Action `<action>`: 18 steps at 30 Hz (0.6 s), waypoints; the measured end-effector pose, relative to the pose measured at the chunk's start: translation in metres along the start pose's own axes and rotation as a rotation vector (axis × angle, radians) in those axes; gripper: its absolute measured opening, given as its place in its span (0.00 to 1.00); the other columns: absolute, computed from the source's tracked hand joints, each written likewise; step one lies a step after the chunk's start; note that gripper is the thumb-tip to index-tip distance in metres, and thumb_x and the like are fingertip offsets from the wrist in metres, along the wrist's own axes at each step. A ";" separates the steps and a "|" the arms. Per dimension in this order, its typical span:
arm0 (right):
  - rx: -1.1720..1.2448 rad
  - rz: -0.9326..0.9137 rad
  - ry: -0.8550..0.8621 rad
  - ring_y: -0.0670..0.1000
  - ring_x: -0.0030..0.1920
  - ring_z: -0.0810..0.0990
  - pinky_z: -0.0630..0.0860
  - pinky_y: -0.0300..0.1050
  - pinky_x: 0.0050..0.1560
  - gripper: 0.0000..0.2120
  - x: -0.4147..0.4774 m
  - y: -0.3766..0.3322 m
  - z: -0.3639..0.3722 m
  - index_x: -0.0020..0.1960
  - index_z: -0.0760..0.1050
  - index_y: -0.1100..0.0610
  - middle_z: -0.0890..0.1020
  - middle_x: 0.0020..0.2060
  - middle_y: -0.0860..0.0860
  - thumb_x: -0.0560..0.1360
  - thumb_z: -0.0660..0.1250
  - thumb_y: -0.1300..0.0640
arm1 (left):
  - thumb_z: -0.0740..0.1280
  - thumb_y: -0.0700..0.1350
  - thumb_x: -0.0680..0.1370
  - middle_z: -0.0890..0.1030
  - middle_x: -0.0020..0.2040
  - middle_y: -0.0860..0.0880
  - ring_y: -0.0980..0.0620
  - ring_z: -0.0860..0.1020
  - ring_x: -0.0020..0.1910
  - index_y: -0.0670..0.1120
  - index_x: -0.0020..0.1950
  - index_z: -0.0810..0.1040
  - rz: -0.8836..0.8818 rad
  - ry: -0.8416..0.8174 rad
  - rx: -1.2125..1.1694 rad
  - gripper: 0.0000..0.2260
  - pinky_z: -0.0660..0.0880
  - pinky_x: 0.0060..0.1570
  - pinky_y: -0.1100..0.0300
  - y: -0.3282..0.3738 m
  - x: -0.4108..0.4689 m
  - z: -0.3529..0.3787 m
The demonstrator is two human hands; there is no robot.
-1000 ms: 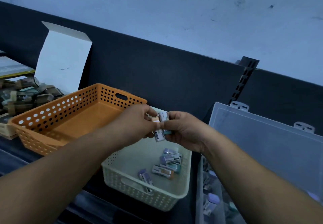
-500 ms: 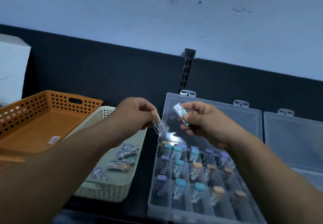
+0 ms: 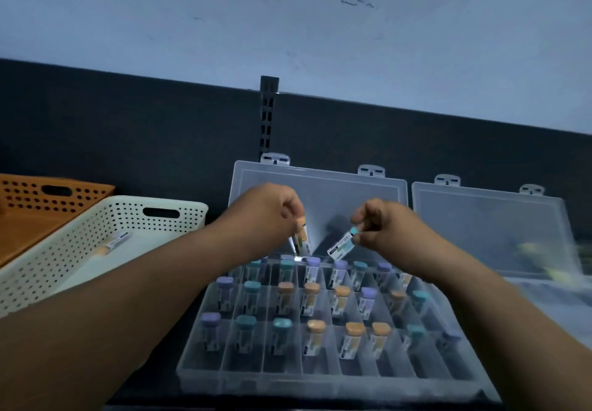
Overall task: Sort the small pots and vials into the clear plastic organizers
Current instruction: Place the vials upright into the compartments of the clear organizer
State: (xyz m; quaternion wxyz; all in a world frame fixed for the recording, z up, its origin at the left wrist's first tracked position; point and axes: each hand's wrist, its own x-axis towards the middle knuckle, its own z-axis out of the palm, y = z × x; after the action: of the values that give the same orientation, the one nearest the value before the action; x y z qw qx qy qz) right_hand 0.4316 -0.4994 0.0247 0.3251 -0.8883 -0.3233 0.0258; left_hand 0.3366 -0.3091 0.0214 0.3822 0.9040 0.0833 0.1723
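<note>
Both hands have dropped toward the clear plastic compartment organizer (image 3: pixel 326 375) at six o'clock: left hand (image 3: pixel 266 210) pinching an orange-capped labelled vial (image 3: pixel 302 238), right hand (image 3: pixel 382 226) pinching a teal-capped labelled vial (image 3: pixel 342 245)

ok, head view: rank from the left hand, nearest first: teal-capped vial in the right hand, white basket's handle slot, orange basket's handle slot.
From the left hand:
1. Teal-capped vial, just right of it, in the right hand.
2. White basket's handle slot, to the left.
3. Orange basket's handle slot, far left.

Orange basket (image 3: pixel 38 199) at far left, perforated walls, handle slot. Cream basket (image 3: pixel 134 215) just beside it on the right, same perforated build. Behind both, a dark back panel (image 3: pixel 128 128) with a slotted upright (image 3: pixel 268 112). Above, pale wall (image 3: pixel 288 19), a few dark marks.
</note>
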 end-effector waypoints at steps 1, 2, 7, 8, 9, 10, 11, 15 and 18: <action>-0.051 -0.004 -0.001 0.54 0.43 0.80 0.78 0.49 0.47 0.10 0.001 0.005 0.000 0.43 0.74 0.50 0.81 0.40 0.51 0.74 0.70 0.63 | 0.69 0.43 0.75 0.79 0.30 0.57 0.64 0.72 0.24 0.49 0.39 0.79 0.009 -0.020 0.043 0.05 0.67 0.26 0.67 0.003 0.002 0.005; -0.101 -0.012 -0.006 0.51 0.42 0.79 0.77 0.46 0.45 0.09 0.002 0.009 0.000 0.43 0.73 0.51 0.80 0.39 0.49 0.74 0.70 0.63 | 0.69 0.43 0.75 0.80 0.32 0.57 0.64 0.74 0.27 0.50 0.39 0.79 0.012 -0.045 0.082 0.05 0.68 0.27 0.66 0.005 0.004 0.010; -0.188 -0.057 -0.053 0.51 0.41 0.79 0.76 0.46 0.45 0.07 0.004 0.022 0.007 0.42 0.75 0.51 0.80 0.39 0.49 0.74 0.71 0.61 | 0.71 0.43 0.74 0.82 0.43 0.53 0.53 0.80 0.44 0.52 0.39 0.80 0.016 -0.121 0.226 0.05 0.78 0.48 0.56 0.006 0.015 0.032; -0.196 -0.070 -0.063 0.51 0.42 0.79 0.77 0.46 0.45 0.06 0.004 0.023 0.009 0.43 0.76 0.52 0.80 0.40 0.49 0.74 0.70 0.61 | 0.71 0.43 0.74 0.82 0.43 0.53 0.54 0.80 0.45 0.52 0.40 0.80 0.019 -0.126 0.245 0.05 0.78 0.50 0.56 0.005 0.017 0.035; -0.206 -0.084 -0.075 0.51 0.42 0.79 0.77 0.47 0.46 0.05 0.004 0.024 0.011 0.44 0.76 0.53 0.80 0.41 0.50 0.74 0.70 0.61 | 0.71 0.42 0.74 0.82 0.44 0.53 0.54 0.80 0.45 0.52 0.39 0.79 0.024 -0.136 0.265 0.06 0.78 0.50 0.56 0.003 0.019 0.039; -0.217 -0.097 -0.086 0.51 0.43 0.79 0.77 0.46 0.46 0.04 0.005 0.025 0.013 0.44 0.76 0.53 0.80 0.42 0.50 0.74 0.70 0.61 | 0.71 0.41 0.74 0.82 0.44 0.53 0.54 0.80 0.46 0.53 0.39 0.79 0.027 -0.146 0.282 0.07 0.78 0.50 0.56 0.001 0.020 0.042; -0.225 -0.107 -0.095 0.51 0.43 0.78 0.76 0.45 0.46 0.05 0.005 0.025 0.014 0.44 0.76 0.53 0.80 0.42 0.49 0.74 0.70 0.61 | 0.71 0.41 0.74 0.82 0.44 0.53 0.54 0.79 0.46 0.53 0.39 0.78 0.029 -0.157 0.295 0.08 0.77 0.49 0.57 -0.001 0.021 0.045; -0.231 -0.124 -0.110 0.50 0.43 0.78 0.76 0.45 0.48 0.09 0.007 0.026 0.016 0.43 0.74 0.49 0.79 0.44 0.48 0.75 0.69 0.62 | 0.71 0.41 0.74 0.81 0.43 0.52 0.53 0.78 0.45 0.51 0.43 0.81 0.057 -0.171 0.378 0.04 0.73 0.45 0.61 -0.012 0.024 0.055; -0.202 -0.130 -0.123 0.46 0.40 0.77 0.75 0.41 0.42 0.10 0.008 0.028 0.017 0.42 0.73 0.48 0.79 0.42 0.47 0.75 0.69 0.61 | 0.70 0.41 0.74 0.79 0.43 0.52 0.54 0.77 0.43 0.49 0.45 0.82 0.088 -0.154 0.422 0.04 0.70 0.43 0.63 -0.019 0.024 0.057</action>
State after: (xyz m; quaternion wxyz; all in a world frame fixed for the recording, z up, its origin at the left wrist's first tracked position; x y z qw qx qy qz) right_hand 0.4489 -0.5017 -0.0035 0.2144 -0.8906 -0.4003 0.0264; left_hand 0.3802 -0.3270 -0.0236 0.1818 0.9773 0.0487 0.0977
